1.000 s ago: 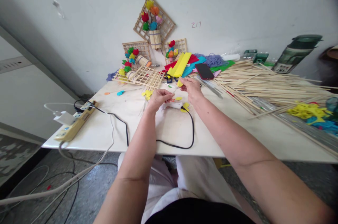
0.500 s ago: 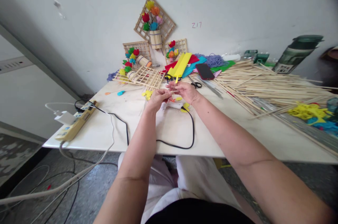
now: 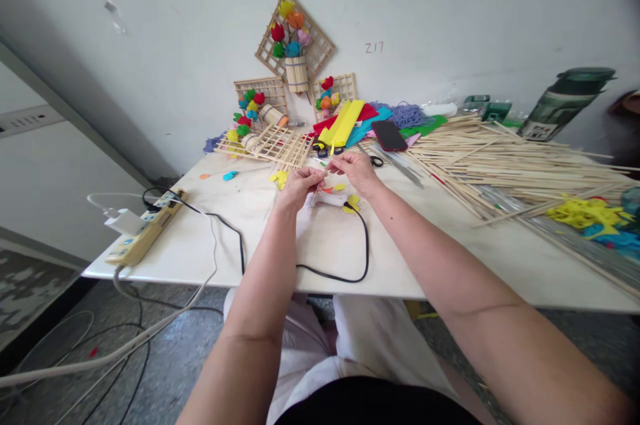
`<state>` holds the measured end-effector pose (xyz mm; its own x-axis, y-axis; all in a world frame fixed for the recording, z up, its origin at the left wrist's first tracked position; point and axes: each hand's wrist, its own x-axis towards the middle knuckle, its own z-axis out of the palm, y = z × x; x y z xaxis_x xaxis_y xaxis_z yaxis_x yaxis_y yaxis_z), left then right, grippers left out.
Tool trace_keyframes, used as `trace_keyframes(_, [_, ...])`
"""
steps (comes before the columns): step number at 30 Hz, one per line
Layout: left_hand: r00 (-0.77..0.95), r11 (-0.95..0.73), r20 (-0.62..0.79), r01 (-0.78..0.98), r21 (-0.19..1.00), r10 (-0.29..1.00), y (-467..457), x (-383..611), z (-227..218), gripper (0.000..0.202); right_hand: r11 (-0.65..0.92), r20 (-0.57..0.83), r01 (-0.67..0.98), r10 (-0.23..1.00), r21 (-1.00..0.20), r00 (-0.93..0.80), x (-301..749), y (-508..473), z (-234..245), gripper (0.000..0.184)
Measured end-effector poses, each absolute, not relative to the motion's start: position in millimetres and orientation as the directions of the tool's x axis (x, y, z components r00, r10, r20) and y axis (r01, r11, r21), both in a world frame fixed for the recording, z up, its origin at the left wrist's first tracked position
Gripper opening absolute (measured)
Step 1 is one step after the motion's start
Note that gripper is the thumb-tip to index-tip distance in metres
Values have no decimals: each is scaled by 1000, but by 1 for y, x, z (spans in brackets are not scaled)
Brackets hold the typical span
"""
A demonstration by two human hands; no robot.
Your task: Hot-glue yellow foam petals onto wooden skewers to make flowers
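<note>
My left hand (image 3: pixel 301 187) is closed in a pinch on a thin stick, which barely shows between the fingertips. Close beside it, my right hand (image 3: pixel 354 169) has its thumb and fingers pinched together, almost meeting the left fingertips; what they hold is too small to make out. Under the hands lies a white glue gun (image 3: pixel 330 199) with a black cord. Yellow felt petals (image 3: pixel 353 201) lie around it, and more yellow pieces (image 3: pixel 280 178) sit left of my left hand. Past my right hand are black-handled scissors (image 3: pixel 376 161), partly hidden.
Stick lattices with felt flowers (image 3: pixel 295 38) stand and lie at the back. Yellow felt strips (image 3: pixel 345 123) and a phone (image 3: pixel 389 136) are behind the hands. Many wooden sticks (image 3: pixel 465 158) and a bottle (image 3: pixel 565 103) are at right, a power strip (image 3: pixel 145 231) at left.
My right fingers have closed from a looser spread into a pinch near the left fingertips. The thin stick and yellow tip seen between the hands no longer show clearly.
</note>
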<state>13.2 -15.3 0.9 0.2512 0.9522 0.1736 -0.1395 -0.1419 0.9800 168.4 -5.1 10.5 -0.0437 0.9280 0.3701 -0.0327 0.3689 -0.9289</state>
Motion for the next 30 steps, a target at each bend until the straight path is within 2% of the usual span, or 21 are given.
trace_keyframes(4, [185,-163,189,-150,975,964,-11,11,-1,32,405,408,55,911,-913,60,172,0,8,21])
trace_keyframes(10, [3,-191,193,-133,973,981,-10,6,2,30,281,249,-65,919,-957,305,181,16,0,19])
trace_keyframes(13, [-158,-196,191,-17,980,969,-8,-3,3,24,262,220,-83,913,-961,343,185,18,0,17])
trace_keyframes(16, [-338,-90,167,232,969,926,-1,-16,0,17,241,199,-85,919,-967,342,186,18,0,16])
trace_keyframes(19, [-474,133,163,531,837,865,6,-30,-2,11,201,156,-100,927,-974,341,187,18,-1,15])
trace_keyframes(21, [-506,279,123,645,712,854,7,-36,0,11,169,125,-102,932,-980,340,188,18,-1,15])
trace_keyframes(24, [-534,366,97,690,624,840,4,-38,3,15,115,83,-75,937,-991,340,189,19,-2,15])
trace_keyframes(30, [-570,412,134,718,561,811,1,-35,3,24,40,54,56,960,-998,276,189,21,-8,15])
